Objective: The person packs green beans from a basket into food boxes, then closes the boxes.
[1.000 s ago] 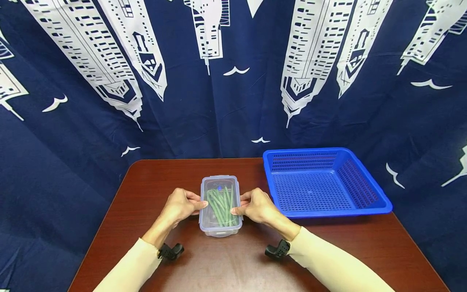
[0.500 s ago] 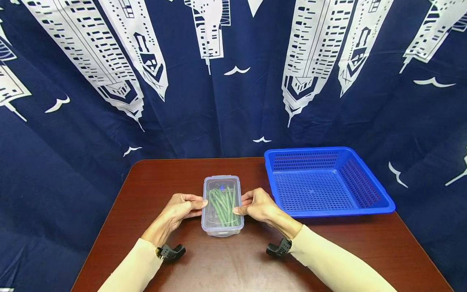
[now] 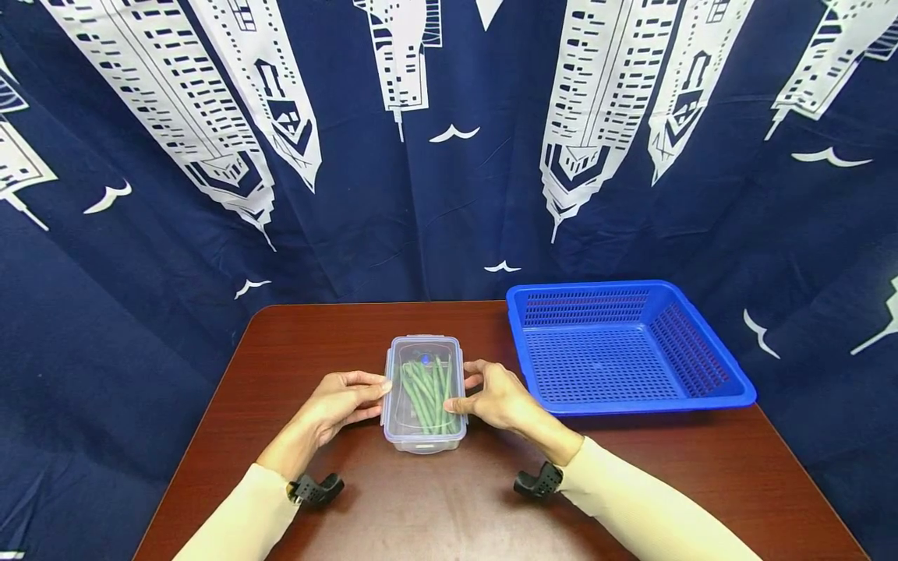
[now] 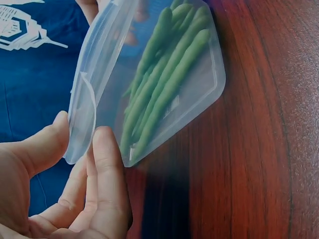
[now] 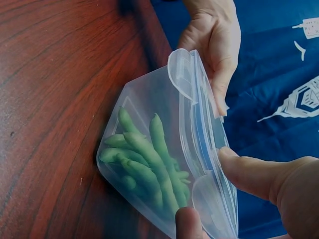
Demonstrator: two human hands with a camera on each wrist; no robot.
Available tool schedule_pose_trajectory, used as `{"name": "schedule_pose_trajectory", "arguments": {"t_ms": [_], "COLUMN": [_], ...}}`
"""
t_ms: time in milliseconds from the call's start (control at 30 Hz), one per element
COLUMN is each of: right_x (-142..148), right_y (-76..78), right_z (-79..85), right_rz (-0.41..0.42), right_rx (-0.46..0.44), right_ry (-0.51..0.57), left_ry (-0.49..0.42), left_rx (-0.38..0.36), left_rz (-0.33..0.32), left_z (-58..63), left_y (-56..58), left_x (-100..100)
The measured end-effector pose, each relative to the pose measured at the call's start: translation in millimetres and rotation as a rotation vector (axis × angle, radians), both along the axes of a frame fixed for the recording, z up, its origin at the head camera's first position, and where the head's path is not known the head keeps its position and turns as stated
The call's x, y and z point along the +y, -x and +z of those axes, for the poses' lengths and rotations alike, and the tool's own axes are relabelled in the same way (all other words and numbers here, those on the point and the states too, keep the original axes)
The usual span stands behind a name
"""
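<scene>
A clear lidded plastic food container (image 3: 424, 438) stands on the table, with long green beans (image 3: 423, 393) lying inside it. My left hand (image 3: 344, 401) is at its left side; in the left wrist view the thumb and fingers pinch the side clip (image 4: 82, 134) of the lid. My right hand (image 3: 494, 397) grips the right side, thumb on top of the lid. In the right wrist view a clip (image 5: 207, 199) hangs loose along the wall, outward from the lid edge, with a fingertip (image 5: 188, 221) low against the container side.
A blue perforated plastic basket (image 3: 631, 407) stands at the right rear of the brown wooden table (image 3: 316, 331). Behind the table hangs a dark blue curtain (image 3: 393, 249) printed with white buildings and birds.
My left hand has drawn slightly left, its thumb shifting from the lid's top to its left edge. My right hand keeps its hold, and the container stays about where it was.
</scene>
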State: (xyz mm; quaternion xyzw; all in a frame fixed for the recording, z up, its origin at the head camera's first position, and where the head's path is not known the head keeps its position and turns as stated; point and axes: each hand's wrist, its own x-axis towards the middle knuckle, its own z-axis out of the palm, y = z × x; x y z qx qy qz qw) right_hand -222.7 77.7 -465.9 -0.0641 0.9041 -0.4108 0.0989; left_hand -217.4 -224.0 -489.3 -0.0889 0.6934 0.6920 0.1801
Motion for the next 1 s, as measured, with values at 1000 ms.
{"name": "schedule_pose_trajectory", "arguments": {"t_ms": [1000], "right_x": [-1.1], "right_y": [-5.1], "right_z": [-3.0], "right_rz": [0.04], "right_rx": [0.046], "right_ry": [0.004], "left_ry": [0.144], "left_rx": [0.092], "left_rz": [0.11], "left_z": [6.9], "left_y": [-5.6], "left_x": [15.3]}}
